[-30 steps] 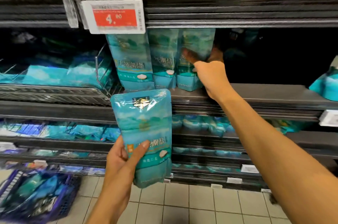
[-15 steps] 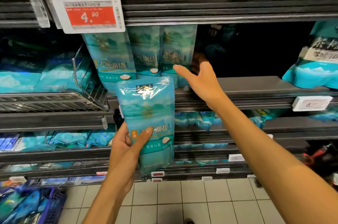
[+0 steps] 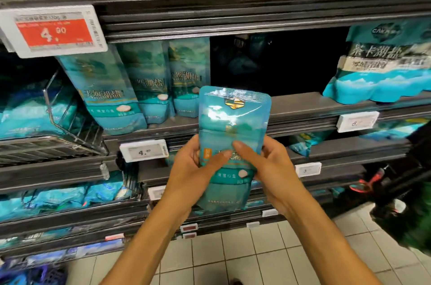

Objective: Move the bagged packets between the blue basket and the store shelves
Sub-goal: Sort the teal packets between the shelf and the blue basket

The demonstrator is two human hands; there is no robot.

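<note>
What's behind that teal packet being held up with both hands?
Behind the held packet stand three matching packets on the shelf, the nearest partly covered. Lower shelf edges run behind it too. The fingers of both hands behind the packet are hidden.

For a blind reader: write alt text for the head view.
Both hands, left hand and right hand, hold a teal packet upright before a store shelf where three matching packets stand under a red price tag.
</note>
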